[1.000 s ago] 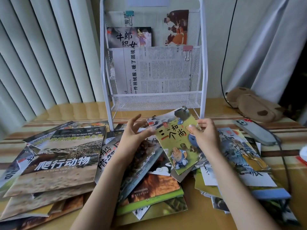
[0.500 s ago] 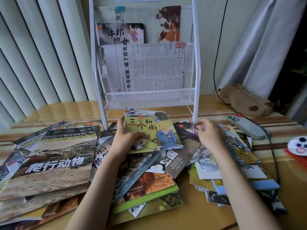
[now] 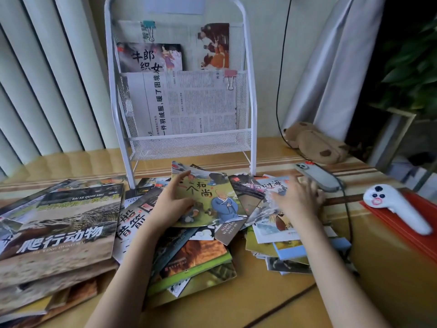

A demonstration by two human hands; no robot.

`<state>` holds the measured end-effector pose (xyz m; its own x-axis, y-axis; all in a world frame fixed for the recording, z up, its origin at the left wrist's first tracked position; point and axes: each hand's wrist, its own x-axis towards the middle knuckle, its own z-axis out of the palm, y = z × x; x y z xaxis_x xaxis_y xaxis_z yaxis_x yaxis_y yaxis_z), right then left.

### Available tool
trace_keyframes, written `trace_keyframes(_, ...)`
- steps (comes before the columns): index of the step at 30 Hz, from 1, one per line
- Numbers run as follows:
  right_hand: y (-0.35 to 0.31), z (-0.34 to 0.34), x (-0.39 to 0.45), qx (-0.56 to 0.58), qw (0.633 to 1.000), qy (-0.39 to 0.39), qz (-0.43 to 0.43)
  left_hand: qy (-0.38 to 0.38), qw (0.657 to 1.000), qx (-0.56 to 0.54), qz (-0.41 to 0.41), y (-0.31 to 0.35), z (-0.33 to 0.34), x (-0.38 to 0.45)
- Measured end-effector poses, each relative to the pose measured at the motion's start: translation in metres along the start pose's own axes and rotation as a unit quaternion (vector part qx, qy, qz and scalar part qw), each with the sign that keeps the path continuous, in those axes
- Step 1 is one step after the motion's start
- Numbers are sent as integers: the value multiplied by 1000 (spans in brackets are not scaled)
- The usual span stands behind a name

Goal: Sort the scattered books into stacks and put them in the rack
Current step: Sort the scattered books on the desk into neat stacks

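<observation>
Left hand [image 3: 173,204] gripping the green monk picture book [image 3: 208,197] by its left edge, thumb on the cover, fingers beneath, book lifted a little over the scattered books [image 3: 196,256] at centre. Right hand [image 3: 299,200] spread flat, fingers straight, pressing on the pale sea-scene book [image 3: 272,223] in the right pile, blurred. Large reptile book [image 3: 63,223] atop the near-left stack. White wire rack [image 3: 189,143] upright at the far side, newspaper [image 3: 189,102] in its pocket. Phone [image 3: 316,177] far right
</observation>
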<state>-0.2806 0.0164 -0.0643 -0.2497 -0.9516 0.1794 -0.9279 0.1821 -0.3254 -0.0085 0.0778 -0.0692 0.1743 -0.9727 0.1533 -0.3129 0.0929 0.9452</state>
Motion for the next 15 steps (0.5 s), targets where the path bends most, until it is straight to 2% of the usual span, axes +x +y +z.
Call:
trace_keyframes(2, -5, 2, -1, 12, 999, -35, -12, -2, 1000, 19, -7, -1, 0, -2)
trace_keyframes(4, -6, 5, 0, 14, 997, -78, 21, 2, 1000, 19, -12, -1, 0, -4)
trace_keyframes(7, 1, 5, 3, 14, 995, -86, 58, 2, 1000, 21, -6, -2, -1, -5)
trace_keyframes(11, 9, -2, 14, 29, 993, -98, 64, 6, 1000, 17, -6, -1, -2, -6)
trace_keyframes(15, 14, -10, 27, 155, 977, -126, 76, 6, 1000, 13, -1, -1, -1, -6)
